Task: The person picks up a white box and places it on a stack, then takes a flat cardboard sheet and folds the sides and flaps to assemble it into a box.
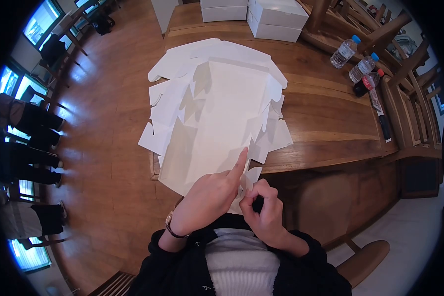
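the wooden table point(330, 143) is carrying white card sheets point(182, 55) at its near left corner. on top, a partly folded card box point(227, 108) is overhanging the near edge, probably keeping its end within reach. white boxes point(276, 22) are standing toward the far edge, bottles point(363, 68) near the right. the left hand point(207, 195) is extending its forefinger against a side flap point(252, 148), seemingly steadying it, other fingers curling; the right hand point(269, 212) is holding thumb and forefinger together, whether clamping card i cannot tell.
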{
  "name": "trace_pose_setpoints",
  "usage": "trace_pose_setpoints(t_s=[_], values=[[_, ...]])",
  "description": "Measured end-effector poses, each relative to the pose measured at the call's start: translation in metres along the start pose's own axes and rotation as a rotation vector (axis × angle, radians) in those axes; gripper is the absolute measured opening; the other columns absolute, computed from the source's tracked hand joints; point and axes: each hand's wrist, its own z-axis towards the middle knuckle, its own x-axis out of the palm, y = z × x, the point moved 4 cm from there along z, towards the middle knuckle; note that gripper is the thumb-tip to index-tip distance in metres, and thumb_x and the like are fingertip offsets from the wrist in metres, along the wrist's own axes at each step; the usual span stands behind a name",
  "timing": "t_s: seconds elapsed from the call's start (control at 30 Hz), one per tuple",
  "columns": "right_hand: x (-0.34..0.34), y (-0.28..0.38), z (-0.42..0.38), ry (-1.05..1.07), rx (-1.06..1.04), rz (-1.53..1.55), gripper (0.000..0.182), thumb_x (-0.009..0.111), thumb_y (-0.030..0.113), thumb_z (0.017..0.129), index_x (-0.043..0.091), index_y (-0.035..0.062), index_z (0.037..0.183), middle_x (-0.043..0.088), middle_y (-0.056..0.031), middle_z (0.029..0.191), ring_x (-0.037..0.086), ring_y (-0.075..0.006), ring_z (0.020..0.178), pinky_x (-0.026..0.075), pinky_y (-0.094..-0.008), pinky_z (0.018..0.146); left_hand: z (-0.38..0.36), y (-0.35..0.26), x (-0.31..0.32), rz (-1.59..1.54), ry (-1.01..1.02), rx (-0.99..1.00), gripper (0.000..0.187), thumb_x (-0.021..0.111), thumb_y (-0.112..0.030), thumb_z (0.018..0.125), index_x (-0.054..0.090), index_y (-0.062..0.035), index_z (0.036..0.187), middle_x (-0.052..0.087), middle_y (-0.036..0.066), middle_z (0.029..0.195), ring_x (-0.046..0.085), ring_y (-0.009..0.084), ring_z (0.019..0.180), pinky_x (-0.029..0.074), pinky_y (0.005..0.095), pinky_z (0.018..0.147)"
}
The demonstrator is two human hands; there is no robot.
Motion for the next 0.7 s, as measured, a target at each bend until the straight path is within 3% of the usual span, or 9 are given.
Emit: trace_pose_setpoints(t_s=[0.13,0.23,0.33,0.63,0.7], values=[[-0.001,-0.001,0.002,0.033,0.041,-0.016,0.037,0.065,-0.013,0.089,0.04,0.0013,0.111,0.054,-0.0101,0.081,0.055,-0.0144,0.065,0.049,-0.0272,0.059,0.0,-0.003,-0.003,-0.054,0.019,-0.002,0.083,0.057,0.001,0.09,0.016,0.0049,0.162,0.065,0.022,0.079,0.065,0.0413,0.072,0.05,0.0491,0.067],[0.0,-0.003,0.003,0.04,0.046,-0.024,0.035,0.065,-0.012,0.09,0.04,0.0014,0.111,0.053,-0.0106,0.081,0.055,-0.0149,0.065,0.049,-0.0277,0.059,0.001,-0.002,-0.002,-0.045,0.017,0.006,0.083,0.057,0.001,0.09,0.015,0.0048,0.162,0.066,0.022,0.08,0.065,0.0412,0.073,0.05,0.049,0.068],[-0.001,-0.001,0.005,0.024,0.051,-0.029,0.039,0.069,-0.014,0.084,0.045,0.0005,0.112,0.054,-0.0093,0.083,0.057,-0.0206,0.065,0.05,-0.0313,0.059,0.001,-0.001,-0.002,-0.049,0.008,0.012,0.084,0.058,0.001,0.09,0.014,0.005,0.162,0.066,0.023,0.081,0.066,0.0411,0.074,0.051,0.0487,0.068],[-0.002,0.005,0.01,0.071,-0.008,-0.03,0.039,0.07,-0.014,0.084,0.047,0.0016,0.111,0.054,-0.0094,0.084,0.058,-0.0213,0.067,0.051,-0.0324,0.06,0.001,-0.001,-0.002,-0.133,0.014,0.009,0.083,0.057,0.002,0.09,0.014,0.0062,0.161,0.067,0.024,0.083,0.066,0.0419,0.075,0.051,0.0497,0.07],[-0.001,-0.001,0.007,0.028,0.022,-0.019,0.038,0.07,-0.014,0.084,0.047,0.0015,0.11,0.054,-0.0096,0.083,0.059,-0.0217,0.067,0.051,-0.0323,0.061,0.0,0.002,-0.001,-0.112,-0.025,-0.037,0.08,0.057,0.003,0.092,0.019,0.0001,0.162,0.067,0.023,0.083,0.066,0.0426,0.076,0.051,0.0483,0.07]])
